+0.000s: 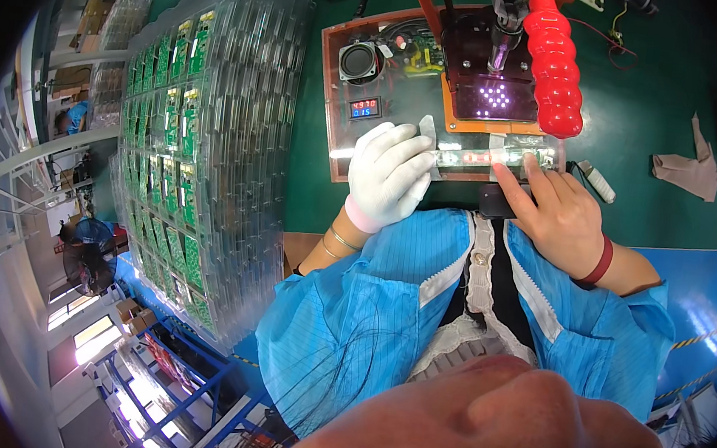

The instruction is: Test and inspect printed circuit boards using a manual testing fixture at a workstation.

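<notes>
My left hand (pixel 391 171), in a white glove, rests on the front left of a clear-topped test box (pixel 336 148), fingers extended close together. My bare right hand (pixel 562 209) wears a red wristband. Its thumb and index finger are apart, their tips at a taped strip (pixel 477 157) along the box's front edge. Neither hand visibly holds anything. Above the strip, a toggle clamp with a ribbed red handle (pixel 553 66) stands over a dark plate (pixel 475 59), where a cluster of small lights (pixel 495 96) glows white-purple.
A tall stack of clear plastic trays (pixel 249 155) with green circuit boards (pixel 191 115) stands at left. The box holds a round speaker (pixel 358 61) and a lit digital meter (pixel 365 108). A beige cloth (pixel 689 166) lies at right on the green table (pixel 632 214). A cable (pixel 362 2) lies behind.
</notes>
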